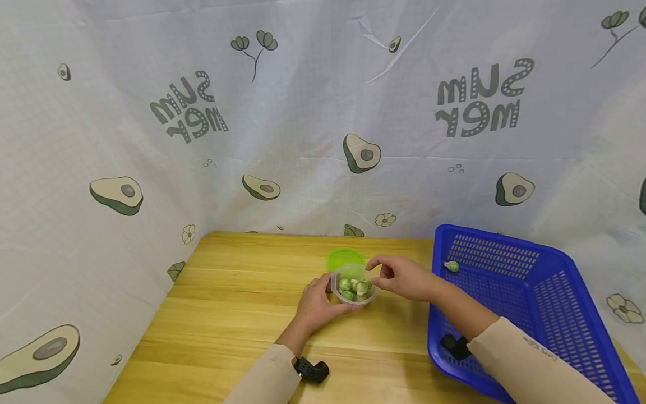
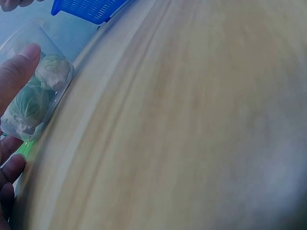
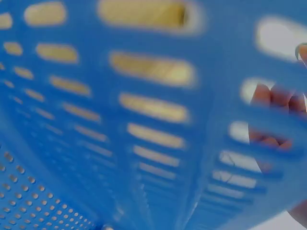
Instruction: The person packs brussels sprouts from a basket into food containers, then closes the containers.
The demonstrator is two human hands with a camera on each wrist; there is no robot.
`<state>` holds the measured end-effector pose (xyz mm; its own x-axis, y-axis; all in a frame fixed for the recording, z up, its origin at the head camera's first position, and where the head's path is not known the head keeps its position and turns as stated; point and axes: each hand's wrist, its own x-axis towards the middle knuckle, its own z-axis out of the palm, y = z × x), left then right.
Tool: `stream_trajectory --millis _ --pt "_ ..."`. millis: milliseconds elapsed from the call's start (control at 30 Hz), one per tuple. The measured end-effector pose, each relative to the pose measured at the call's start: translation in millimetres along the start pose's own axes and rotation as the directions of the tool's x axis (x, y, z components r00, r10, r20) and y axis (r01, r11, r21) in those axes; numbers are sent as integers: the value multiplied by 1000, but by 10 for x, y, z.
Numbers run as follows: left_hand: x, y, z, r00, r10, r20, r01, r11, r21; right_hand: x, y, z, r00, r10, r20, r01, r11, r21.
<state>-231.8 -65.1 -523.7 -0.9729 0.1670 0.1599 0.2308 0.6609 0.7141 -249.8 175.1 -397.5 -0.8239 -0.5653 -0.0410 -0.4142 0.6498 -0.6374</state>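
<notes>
A small clear plastic container [image 1: 335, 287] stands on the wooden table with several Brussels sprouts [image 1: 353, 287] in it. My left hand [image 1: 317, 306] grips it from the left, thumb at the near side and fingers round the far side. In the left wrist view, the thumb lies against the container's wall with Brussels sprouts [image 2: 29, 105] showing through. Over the container's right rim hovers my right hand [image 1: 404, 276], its index finger and thumb apart and nothing visible between them. Just behind the container lies a round green lid [image 1: 345, 258].
A large blue plastic basket [image 1: 525, 247] stands at the right, under my right forearm. A single Brussels sprout [image 1: 452, 266] is near its far left corner. The basket's slotted wall fills most of the right wrist view. A patterned curtain [image 1: 323, 112] hangs behind the table [image 1: 227, 303].
</notes>
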Motion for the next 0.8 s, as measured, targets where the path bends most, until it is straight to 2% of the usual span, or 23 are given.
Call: stream_trajectory --millis 200,367,600,800 --pt "-8 4 0 1000 -13 4 13 1000 -13 -92 97 -130 996 53 -75 -51 998 26" --pt "-13 -2 8 1000 -19 4 19 1000 -10 -198 238 -289 975 112 -190 -110 994 18" --pt "-16 3 7 1000 -30 6 31 999 -21 -377 567 -558 923 225 -312 -223 974 42" --pt "-14 9 8 1000 -17 -2 17 1000 -11 -518 973 -602 866 319 -384 -331 943 35"
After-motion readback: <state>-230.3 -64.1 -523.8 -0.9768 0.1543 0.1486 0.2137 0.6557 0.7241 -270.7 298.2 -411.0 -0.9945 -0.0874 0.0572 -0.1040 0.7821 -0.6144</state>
